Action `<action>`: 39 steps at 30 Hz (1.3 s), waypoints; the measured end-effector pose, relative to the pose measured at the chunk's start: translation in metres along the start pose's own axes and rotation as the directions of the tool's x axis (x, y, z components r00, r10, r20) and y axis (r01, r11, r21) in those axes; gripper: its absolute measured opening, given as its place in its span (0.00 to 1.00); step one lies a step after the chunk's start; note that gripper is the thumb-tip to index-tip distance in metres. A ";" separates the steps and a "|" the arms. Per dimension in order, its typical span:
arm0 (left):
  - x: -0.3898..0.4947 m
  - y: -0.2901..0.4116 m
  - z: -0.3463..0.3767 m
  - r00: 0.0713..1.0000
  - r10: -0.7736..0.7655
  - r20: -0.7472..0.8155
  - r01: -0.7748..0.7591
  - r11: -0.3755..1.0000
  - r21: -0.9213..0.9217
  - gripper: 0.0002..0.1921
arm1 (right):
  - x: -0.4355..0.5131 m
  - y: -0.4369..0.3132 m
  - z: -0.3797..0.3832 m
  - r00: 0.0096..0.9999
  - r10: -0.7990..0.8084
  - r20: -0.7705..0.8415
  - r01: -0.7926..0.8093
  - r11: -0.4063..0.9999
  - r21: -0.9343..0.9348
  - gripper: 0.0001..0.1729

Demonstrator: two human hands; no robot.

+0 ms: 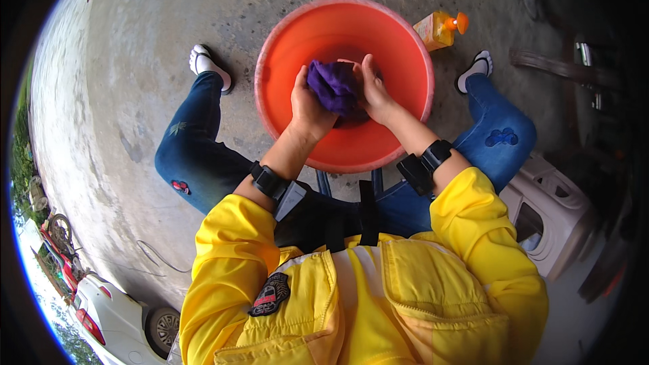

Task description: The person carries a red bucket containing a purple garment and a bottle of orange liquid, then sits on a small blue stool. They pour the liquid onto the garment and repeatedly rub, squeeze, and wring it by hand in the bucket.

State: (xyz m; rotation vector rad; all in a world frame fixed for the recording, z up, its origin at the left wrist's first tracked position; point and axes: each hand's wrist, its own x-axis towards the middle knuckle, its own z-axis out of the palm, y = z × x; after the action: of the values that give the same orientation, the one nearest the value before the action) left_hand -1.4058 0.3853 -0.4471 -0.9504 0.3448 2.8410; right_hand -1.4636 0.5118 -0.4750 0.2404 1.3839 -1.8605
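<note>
A bunched purple cloth (333, 86) is held over the inside of a round orange-red plastic tub (274, 106). My left hand (315, 109) cups the cloth from its left side, thumb pointing away from me. On the other side, my right hand (376, 91) presses against it with the thumb raised. The right fingers are partly hidden behind the cloth. Below the hands the tub's bottom is in shadow, and I cannot tell what lies there. A pump bottle (437, 30) of yellow-orange liquid stands just outside the tub's far right rim.
The tub stands on a concrete floor (152, 25) between my feet. Beside my right knee is a beige plastic stool (550, 213). A dark wooden piece of furniture (552, 63) is at far right. A white car (114, 319) and a red motorcycle (63, 263) stand at lower left.
</note>
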 end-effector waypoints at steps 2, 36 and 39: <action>0.006 -0.004 -0.006 0.980 0.113 -0.161 -0.068 0.963 0.262 0.23 | 0.009 0.008 -0.004 0.947 -0.305 0.097 0.319 0.927 -0.199 0.24; 0.012 -0.011 -0.016 0.996 0.070 -0.051 0.027 0.304 0.952 0.23 | 0.024 -0.039 -0.058 0.985 -0.057 0.161 0.147 0.766 -0.626 0.17; 0.016 -0.017 -0.022 0.988 0.056 0.142 -0.152 0.387 0.909 0.24 | 0.023 -0.047 -0.046 0.978 -0.209 -0.004 0.180 0.853 -0.490 0.14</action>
State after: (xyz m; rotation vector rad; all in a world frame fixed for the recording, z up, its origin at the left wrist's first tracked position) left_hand -1.4031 0.3970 -0.4768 -0.5074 1.7859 2.0922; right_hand -1.5244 0.5456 -0.4712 -0.1118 1.9258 -1.5967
